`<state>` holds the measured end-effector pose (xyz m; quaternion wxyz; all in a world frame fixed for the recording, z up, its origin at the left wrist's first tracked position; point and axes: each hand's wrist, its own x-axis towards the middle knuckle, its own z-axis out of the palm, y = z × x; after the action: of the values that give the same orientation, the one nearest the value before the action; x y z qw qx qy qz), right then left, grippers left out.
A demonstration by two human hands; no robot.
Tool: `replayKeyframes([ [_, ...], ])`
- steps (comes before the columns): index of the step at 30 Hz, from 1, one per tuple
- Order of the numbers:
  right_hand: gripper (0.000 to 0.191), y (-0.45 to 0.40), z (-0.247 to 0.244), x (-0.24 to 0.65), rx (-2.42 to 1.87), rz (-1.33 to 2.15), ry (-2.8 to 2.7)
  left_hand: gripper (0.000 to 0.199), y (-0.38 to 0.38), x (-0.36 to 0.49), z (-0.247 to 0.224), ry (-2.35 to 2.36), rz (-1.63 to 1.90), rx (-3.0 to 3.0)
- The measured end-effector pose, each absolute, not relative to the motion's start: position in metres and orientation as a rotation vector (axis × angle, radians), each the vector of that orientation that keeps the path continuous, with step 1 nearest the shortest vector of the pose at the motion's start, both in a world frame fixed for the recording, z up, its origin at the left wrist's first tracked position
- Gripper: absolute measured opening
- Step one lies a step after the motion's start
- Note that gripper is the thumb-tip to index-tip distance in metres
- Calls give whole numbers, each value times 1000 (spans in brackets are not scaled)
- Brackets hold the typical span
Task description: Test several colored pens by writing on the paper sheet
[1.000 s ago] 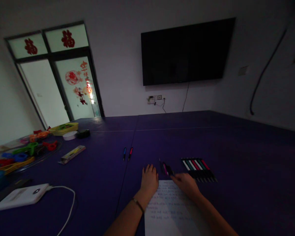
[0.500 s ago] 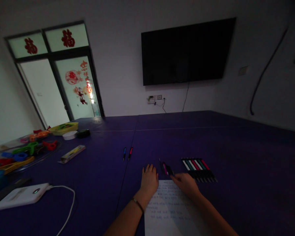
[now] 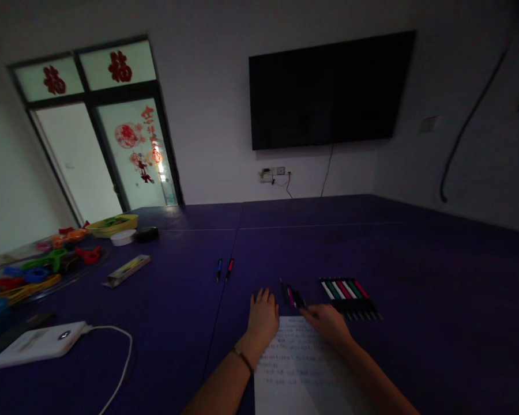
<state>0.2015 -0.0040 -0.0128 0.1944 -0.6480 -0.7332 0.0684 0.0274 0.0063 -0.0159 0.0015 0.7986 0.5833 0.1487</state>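
Dark and purple pens [image 3: 290, 296] lie on the bench [image 3: 177, 311], just far-left of our closer right hand [image 3: 328, 324], long axes slanting near to far; we cannot tell whether its grip closes on one. Our left hand [image 3: 263, 314] rests open to their left.

"What shows on the left forearm [image 3: 222, 385]?"
"A slim, dark band [image 3: 244, 360], curved snugly around it just behind the left grip [image 3: 263, 317], which is a bare hand with slender fingers."
"Any pattern on that band?"
"Too dim to tell; it reads as one narrow, brownish-black loop, like a bracelet."
"And the other side?"
"The right forearm [image 3: 372, 369] is bare as far as it shows, down to the edge of view, and the right grip [image 3: 329, 324] is bare too."
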Motion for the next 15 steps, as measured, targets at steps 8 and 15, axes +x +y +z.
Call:
replayKeyframes([
  [8, 39, -5, -13, 201, -1799, 163, -2045, 42, 6, 27, -13, 1833, 400, 2512],
  [15, 40, -7, -9, 200, -1788, 178, -2054, 42, 6, 27, -14, 1830, 450, 2502],
])
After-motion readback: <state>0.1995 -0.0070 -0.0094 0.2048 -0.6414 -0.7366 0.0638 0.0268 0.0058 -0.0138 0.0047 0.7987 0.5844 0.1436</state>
